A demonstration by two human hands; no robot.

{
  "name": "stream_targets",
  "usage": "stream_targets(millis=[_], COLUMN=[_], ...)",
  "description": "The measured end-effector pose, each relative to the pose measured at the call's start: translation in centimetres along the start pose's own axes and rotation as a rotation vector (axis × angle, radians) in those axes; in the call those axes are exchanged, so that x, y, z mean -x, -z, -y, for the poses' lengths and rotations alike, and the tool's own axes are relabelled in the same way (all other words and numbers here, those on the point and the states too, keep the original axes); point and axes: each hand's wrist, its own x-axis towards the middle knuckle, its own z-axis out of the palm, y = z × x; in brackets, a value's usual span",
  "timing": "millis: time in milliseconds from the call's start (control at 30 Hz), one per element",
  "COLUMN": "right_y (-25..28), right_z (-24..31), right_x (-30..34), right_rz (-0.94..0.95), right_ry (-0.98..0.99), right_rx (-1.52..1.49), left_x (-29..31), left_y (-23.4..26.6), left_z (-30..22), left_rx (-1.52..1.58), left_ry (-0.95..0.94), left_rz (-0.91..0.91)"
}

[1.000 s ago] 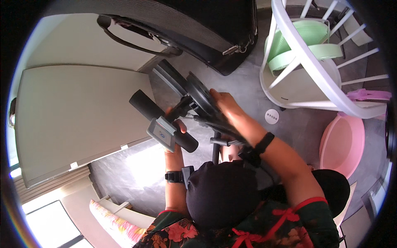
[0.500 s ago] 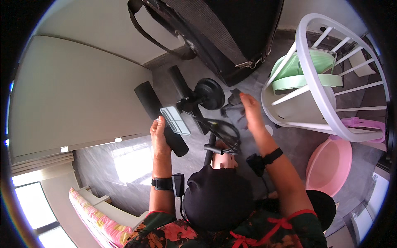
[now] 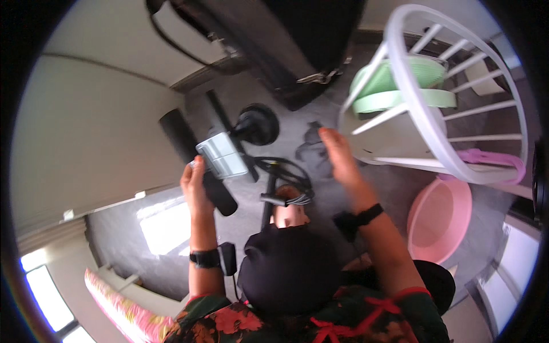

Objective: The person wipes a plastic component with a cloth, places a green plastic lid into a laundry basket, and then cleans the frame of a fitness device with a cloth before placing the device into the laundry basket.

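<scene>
My left hand (image 3: 196, 186) is closed at the lower left edge of a light grey rectangular panel (image 3: 225, 156), which is mounted on black equipment. A long black foam roller (image 3: 177, 134) passes behind the panel and next to my fingers. Beyond the panel is a black round part (image 3: 258, 123) of the same equipment. My right hand (image 3: 342, 160) is closed on a dark grey cloth (image 3: 314, 153), held apart from the panel; motion blurs it slightly. Looped black cables (image 3: 289, 171) hang between my hands.
A large black bag (image 3: 291, 46) stands at the far side. To the right are a white barred rack (image 3: 412, 86) with green plastic pieces (image 3: 394, 86) in it, and a pink basin (image 3: 439, 220). A pale cabinet (image 3: 97, 137) borders the left.
The light grey panel has turned and now shows more of its face, with my left hand still at its edge. The cloth stays in my right hand. The whole view has shifted slightly.
</scene>
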Motion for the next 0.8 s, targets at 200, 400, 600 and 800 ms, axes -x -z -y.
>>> stream_targets(millis=[200,400,600,800], right_y=[-2.8,-5.4,-6.2,-10.2], right_z=[-0.4,2.7,2.7,2.9], right_x=[-0.1,0.2,-0.5,2.9], right_rz=[0.285,0.453,0.618,0.737], right_ry=[-0.194,-0.331,-0.471,-0.348], right_rx=[-0.124,-0.361,-0.596,-0.306], left_x=[1.7,2.7,2.6,3.1], left_y=[-1.0,-2.9,-3.0,-2.8], left_z=[-1.1,-2.1,-2.0,-2.7], left_rx=[0.004,0.02,0.038,0.121], left_ry=[-0.024,-0.101,-0.101,-0.086], left_rz=[0.033,0.019,-0.095,-0.053])
